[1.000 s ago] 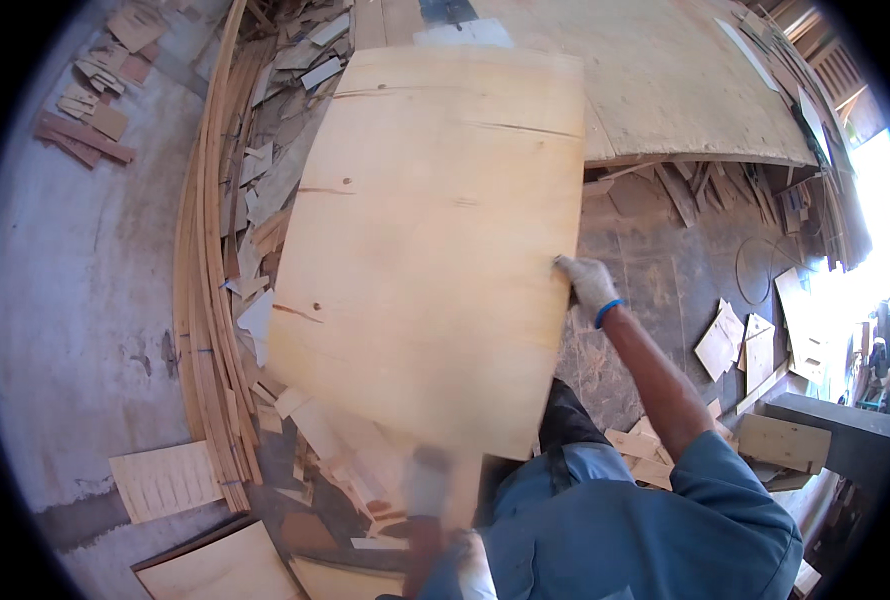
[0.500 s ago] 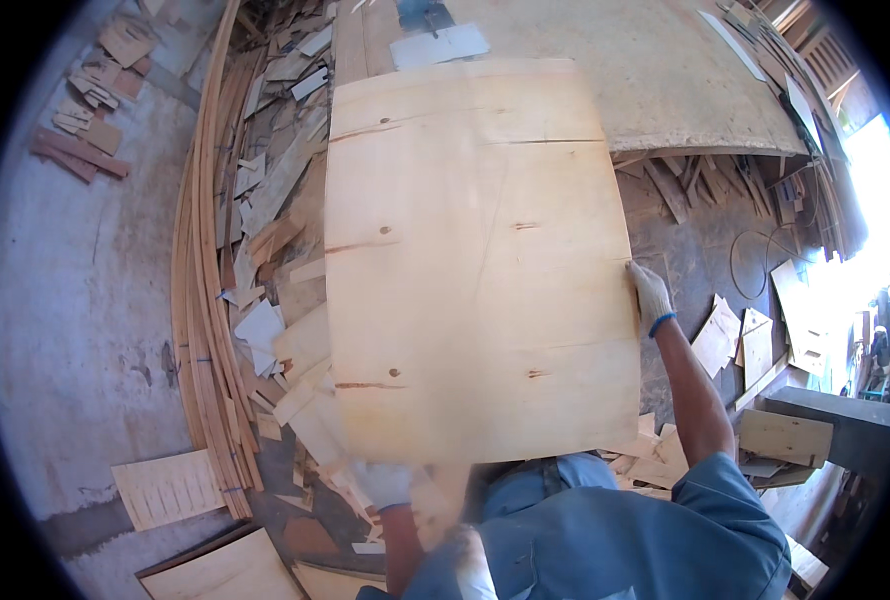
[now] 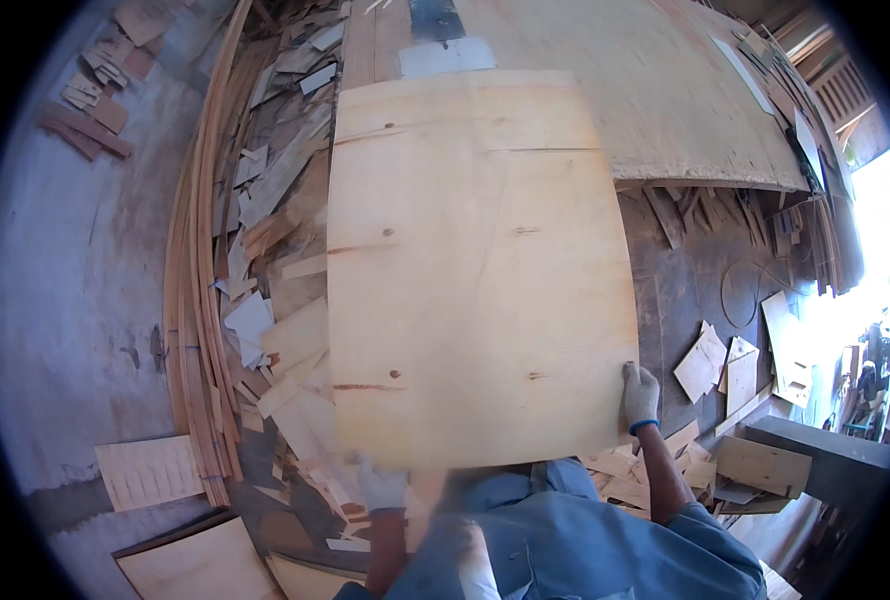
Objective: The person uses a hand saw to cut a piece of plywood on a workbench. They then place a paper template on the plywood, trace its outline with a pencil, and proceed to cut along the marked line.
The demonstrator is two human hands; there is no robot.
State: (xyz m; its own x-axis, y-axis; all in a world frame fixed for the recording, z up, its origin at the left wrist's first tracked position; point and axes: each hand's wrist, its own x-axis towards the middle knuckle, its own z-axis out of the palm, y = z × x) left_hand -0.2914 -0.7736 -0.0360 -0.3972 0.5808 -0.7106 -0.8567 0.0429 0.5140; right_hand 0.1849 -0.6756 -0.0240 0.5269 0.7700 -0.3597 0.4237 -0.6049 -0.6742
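Observation:
A large pale plywood sheet (image 3: 480, 270) with several dark knots and cracks spans the middle in front of me. Its far end overlaps the worktable (image 3: 705, 110). My right hand (image 3: 642, 396), in a white glove with a blue cuff, grips the sheet's right edge near the lower corner, its fingers curled around the edge. At the lower left corner, my left hand (image 3: 383, 487), also gloved, is closed on the sheet's near edge; its fingers are somewhat blurred.
Long thin wood strips (image 3: 195, 270) run along the left wall. Plywood offcuts (image 3: 290, 350) lie heaped beside them. More loose boards (image 3: 703, 362) lie on the floor at right, near a grey beam (image 3: 820, 440). A white panel (image 3: 448, 57) rests on the table beyond the sheet.
My right hand has slid down the sheet's right edge toward the near corner. The left hand has moved only slightly, and the sheet stays almost where it was as the view shifts a little.

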